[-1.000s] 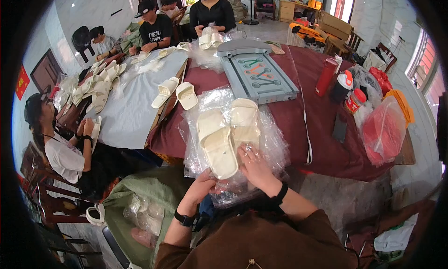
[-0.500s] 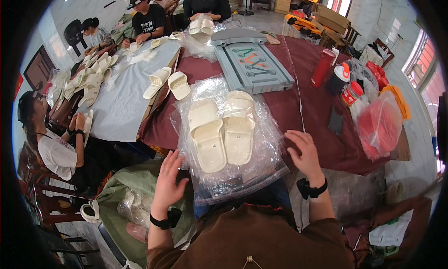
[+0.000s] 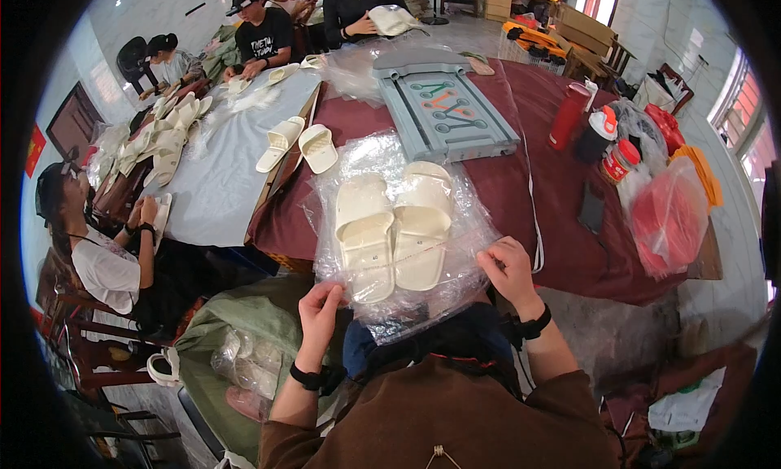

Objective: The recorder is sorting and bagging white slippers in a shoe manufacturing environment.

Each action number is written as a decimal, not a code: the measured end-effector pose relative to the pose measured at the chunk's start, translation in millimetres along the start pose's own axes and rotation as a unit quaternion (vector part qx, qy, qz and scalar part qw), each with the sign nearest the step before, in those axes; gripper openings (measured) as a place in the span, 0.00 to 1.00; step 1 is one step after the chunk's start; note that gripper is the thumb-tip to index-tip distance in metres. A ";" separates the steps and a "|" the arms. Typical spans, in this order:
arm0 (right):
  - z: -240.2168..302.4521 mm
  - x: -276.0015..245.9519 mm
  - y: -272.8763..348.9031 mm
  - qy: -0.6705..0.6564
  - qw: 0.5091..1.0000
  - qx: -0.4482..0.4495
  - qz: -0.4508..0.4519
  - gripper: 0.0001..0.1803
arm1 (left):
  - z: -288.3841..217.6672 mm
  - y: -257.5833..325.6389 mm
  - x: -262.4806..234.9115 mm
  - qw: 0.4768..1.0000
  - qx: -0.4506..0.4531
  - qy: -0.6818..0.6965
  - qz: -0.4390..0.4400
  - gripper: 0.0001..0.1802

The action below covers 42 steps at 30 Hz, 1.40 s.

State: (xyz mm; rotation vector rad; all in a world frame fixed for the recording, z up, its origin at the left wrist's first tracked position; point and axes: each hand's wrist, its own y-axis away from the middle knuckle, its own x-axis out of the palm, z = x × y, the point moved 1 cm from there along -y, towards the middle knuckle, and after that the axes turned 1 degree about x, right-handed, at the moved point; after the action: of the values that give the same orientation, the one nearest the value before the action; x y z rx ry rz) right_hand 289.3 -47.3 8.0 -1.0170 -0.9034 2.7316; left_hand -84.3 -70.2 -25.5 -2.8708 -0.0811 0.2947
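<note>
A pair of cream slide slippers (image 3: 423, 261) lies side by side on a stack of clear plastic bags (image 3: 464, 200) in front of me, straps toward the table. Clear film also covers the slippers, and a crease or edge runs slantwise across their heels. My left hand (image 3: 319, 314) is closed, its thumb and fingers pinching the film beside the left slipper's heel. On the other side my right hand (image 3: 509, 272) pinches the same film, right of the other slipper. The bags' near end hangs over my lap.
A grey plastic board (image 3: 447, 103) stands behind the slippers on the maroon-covered table (image 3: 561, 209). Bottles, a jar (image 3: 620, 161) and a phone (image 3: 591, 207) are on the right. Loose slippers (image 3: 281, 143) lie left; co-workers sit around. A green sack (image 3: 236, 314) stands below my left arm.
Both hands have gone from spread beside the bags to pinching film, the left one lower. The film now lies across the slippers' heels. A co-worker opposite has lifted a bagged pair.
</note>
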 end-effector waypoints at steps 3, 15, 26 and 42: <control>-1.1 11.4 3.3 0.052 0.995 0.068 -0.042 0.08 | -1.8 -8.9 15.5 0.981 -0.102 0.150 -0.072 0.05; 80.2 32.9 -22.2 0.098 0.980 -0.171 -0.006 0.18 | 20.5 -17.6 7.1 0.985 -0.112 0.115 -0.060 0.12; 36.2 73.8 -9.2 0.065 0.996 0.027 0.051 0.29 | -27.4 -29.2 22.6 0.890 -0.223 0.395 0.052 0.21; 24.1 73.2 -6.0 0.050 0.997 0.036 0.053 0.35 | -38.5 -42.7 73.7 0.957 -0.219 0.180 0.066 0.24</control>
State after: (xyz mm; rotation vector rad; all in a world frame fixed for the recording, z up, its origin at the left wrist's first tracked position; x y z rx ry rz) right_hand 216.9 -34.1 -15.7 -1.2088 -0.7495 2.7456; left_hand -5.5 -32.5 7.8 -3.3210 0.1323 -0.2632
